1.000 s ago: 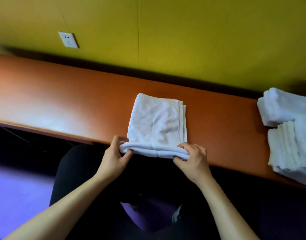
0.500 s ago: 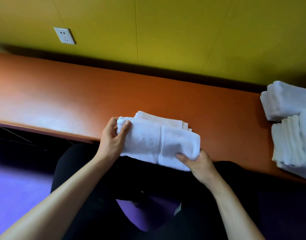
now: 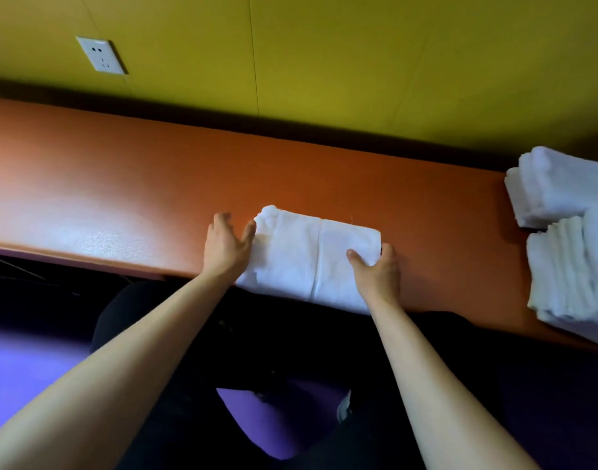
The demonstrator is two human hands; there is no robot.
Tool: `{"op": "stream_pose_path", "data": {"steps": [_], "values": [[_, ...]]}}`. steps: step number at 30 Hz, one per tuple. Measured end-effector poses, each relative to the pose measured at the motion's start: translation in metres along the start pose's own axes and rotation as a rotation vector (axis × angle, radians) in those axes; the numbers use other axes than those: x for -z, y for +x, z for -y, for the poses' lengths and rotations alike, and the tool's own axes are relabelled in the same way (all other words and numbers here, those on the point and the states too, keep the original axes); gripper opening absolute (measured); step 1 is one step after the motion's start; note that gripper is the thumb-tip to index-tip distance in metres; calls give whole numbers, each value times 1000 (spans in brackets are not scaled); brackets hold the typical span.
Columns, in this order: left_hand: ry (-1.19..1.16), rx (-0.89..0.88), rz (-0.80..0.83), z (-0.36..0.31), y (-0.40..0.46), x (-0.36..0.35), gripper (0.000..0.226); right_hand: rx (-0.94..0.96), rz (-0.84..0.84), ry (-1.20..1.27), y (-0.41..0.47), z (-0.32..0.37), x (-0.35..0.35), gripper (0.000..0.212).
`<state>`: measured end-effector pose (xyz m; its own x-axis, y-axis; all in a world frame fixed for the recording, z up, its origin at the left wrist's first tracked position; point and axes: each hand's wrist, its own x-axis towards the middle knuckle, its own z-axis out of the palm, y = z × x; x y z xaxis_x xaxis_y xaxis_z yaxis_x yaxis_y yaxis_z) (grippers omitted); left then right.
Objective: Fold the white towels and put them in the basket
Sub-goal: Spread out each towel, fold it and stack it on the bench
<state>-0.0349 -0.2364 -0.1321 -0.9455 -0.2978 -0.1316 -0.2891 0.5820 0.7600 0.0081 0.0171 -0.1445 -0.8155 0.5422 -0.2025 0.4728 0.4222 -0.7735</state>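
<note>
- The yellow wall [image 3: 358, 62] fills the top of the frame, and the orange table [image 3: 121, 184] runs as a wide band across the middle.
- At the right edge of the frame you have two stacks of folded white towels [image 3: 568, 239] on the table, well apart from your hands; by the look of it, much of the folding is done.
- The folded towel [image 3: 301, 252] you are working on lies at the centre of the frame, on the table's near edge, with its near side hanging slightly over. It looks folded small enough to go away.
- Your left hand [image 3: 224, 247] sits at the towel's left end with fingers spread and straight, the thumb touching the cloth; it grips nothing.
- Your right hand [image 3: 378, 269] takes the towel's right end, thumb pressed on top and fingers curled round the edge.
- The wall socket [image 3: 101, 56] is at upper left.
- No basket shows anywhere, so none of the visible towels is in it; putting them in appears to be what is left for you.
</note>
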Motion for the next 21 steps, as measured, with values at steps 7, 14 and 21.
{"op": "stream_pose_path", "data": {"steps": [7, 14, 21], "values": [[32, 85, 143, 25, -38, -2, 48, -184, 0, -92, -25, -24, 12, 60], [-23, 201, 199, 14, -42, 5, 36, -337, 203, 298, -31, -30, 17, 59], [-91, 431, 289, 1, -15, -2, 39, -380, 559, 392, 10, -25, 17, 38]]}}
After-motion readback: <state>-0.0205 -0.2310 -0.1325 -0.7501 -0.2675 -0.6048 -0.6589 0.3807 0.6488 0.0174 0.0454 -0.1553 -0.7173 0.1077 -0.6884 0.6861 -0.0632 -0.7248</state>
